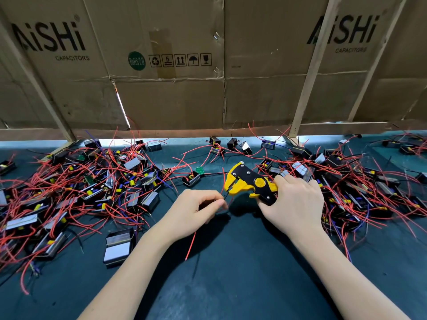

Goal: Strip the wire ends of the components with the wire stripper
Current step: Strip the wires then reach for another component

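Note:
A yellow and black wire stripper (248, 183) is held above the dark green mat, jaws pointing left. My right hand (298, 202) grips its handles. My left hand (196, 210) pinches thin wires between thumb and fingers, right at the stripper's jaws. A red wire (191, 244) hangs down from that hand. A black wire (213, 173) runs from the jaws toward a small black component (191, 179) lying just behind my left hand.
A big heap of black components with red wires (76, 192) covers the mat's left side. Another heap (360, 181) lies to the right. Cardboard boxes (166, 65) and wooden slats wall off the back. Bare green mat (231, 273) lies between my forearms.

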A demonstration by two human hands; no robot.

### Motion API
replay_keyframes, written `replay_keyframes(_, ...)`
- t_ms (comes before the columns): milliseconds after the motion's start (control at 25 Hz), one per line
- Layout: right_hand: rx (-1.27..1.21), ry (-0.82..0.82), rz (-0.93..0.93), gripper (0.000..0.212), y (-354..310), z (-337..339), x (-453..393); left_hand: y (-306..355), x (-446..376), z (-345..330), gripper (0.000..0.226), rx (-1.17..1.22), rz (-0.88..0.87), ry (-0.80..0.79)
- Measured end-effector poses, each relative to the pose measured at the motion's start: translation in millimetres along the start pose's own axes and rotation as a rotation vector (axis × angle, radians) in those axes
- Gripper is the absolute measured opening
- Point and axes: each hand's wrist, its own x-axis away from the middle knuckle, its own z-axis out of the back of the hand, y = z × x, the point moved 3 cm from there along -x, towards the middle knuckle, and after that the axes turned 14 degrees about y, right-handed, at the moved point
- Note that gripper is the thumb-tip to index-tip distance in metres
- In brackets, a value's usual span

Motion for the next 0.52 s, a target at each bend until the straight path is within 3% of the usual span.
replay_keyframes(320, -0.032, -0.018, 0.01, 0.048, 1, -1, 0, -3, -1, 4, 0.015, -0.004, 0.013, -0.025)
replay_keyframes(520, -0.037, -0.034, -0.014, 0.048, 5, 0, -2, -7, -3, 20, 0.021, 0.35, 0.232, -0.226)
